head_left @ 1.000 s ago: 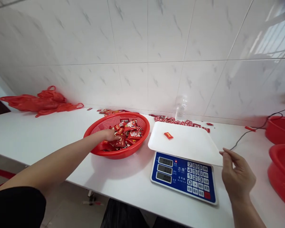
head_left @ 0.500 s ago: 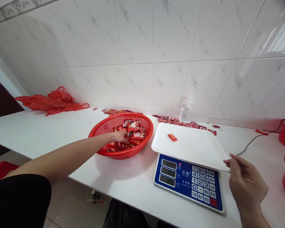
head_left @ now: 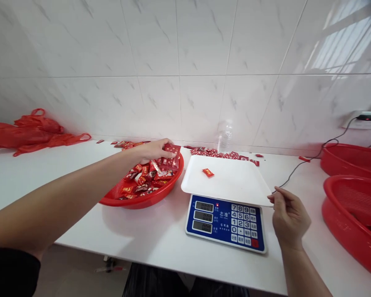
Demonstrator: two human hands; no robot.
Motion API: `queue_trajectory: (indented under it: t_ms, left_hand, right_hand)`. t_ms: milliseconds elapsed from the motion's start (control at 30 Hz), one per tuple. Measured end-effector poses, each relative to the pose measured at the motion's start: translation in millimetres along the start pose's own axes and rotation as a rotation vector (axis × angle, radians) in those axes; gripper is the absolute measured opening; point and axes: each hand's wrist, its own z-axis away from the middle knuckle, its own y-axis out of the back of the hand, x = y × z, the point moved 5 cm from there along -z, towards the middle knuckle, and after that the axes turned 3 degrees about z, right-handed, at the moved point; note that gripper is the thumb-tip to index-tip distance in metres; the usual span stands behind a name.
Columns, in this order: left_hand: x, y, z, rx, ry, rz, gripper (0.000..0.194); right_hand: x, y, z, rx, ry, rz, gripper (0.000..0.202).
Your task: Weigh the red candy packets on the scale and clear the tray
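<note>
My left hand (head_left: 156,149) is raised over the far rim of a red mesh basket (head_left: 132,201) and is closed on a bunch of red candy packets (head_left: 170,152). More packets (head_left: 144,177) fill the basket. To its right stands a blue-faced electronic scale (head_left: 225,220) with a white weighing tray (head_left: 231,185); one red packet (head_left: 208,172) lies on that tray. My right hand (head_left: 289,216) rests at the tray's front right corner, fingertips touching its edge, nothing in it.
Red plastic bags (head_left: 34,132) lie at the far left by the tiled wall. Loose packets (head_left: 222,154) and a clear bottle (head_left: 224,138) sit behind the scale. Two red basins (head_left: 352,210) stand at the right. A cable (head_left: 309,159) runs to a wall socket (head_left: 366,118).
My left hand has lifted out of the basket with a bunch of packets and moved right, towards the scale. The right hand stays at the tray corner. The camera has shifted.
</note>
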Motion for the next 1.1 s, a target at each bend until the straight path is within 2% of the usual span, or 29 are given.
queue_trajectory:
  t_ms: [133, 200, 267, 433, 733, 867, 1000, 1100]
  left_hand:
    - [26.6, -56.9, -12.8, -0.059, -0.113, -0.001, 0.046]
    - [35.7, -76.7, -19.0, -0.072, -0.176, -0.025, 0.047]
    - [40.0, -88.3, -25.8, -0.049, -0.197, -0.073, 0.042]
    - [38.4, -94.1, -42.8, 0.001, -0.168, -0.034, 0.025]
    - [35.7, -93.1, -49.2, 0.021, -0.192, -0.038, 0.033]
    - [34.1, -95.7, -53.6, 0.017, -0.209, -0.117, 0.044]
    - [29.0, -97.2, -58.7, 0.053, -0.275, -0.372, 0.062]
    - [24.6, -111.0, -55.7, -0.019, -0.355, -0.524, 0.076]
  right_hand:
    - [1.6, -2.0, -1.5, -0.007, -0.007, -0.027, 0.032]
    - [2.0, -3.0, -2.1, -0.02, -0.008, -0.022, 0.032]
    - [2.3, -3.8, -2.6, -0.03, -0.009, -0.018, 0.033]
    - [2.8, -4.8, -2.7, -0.049, -0.003, -0.019, 0.032]
    - [2.9, -5.8, -2.6, -0.063, -0.007, -0.042, 0.029]
    - [2.7, -6.1, -2.7, -0.067, -0.019, -0.045, 0.029]
    - [2.0, -6.2, -2.3, -0.07, -0.017, -0.051, 0.028]
    - [1.1, -6.5, -1.9, -0.086, -0.01, -0.057, 0.025]
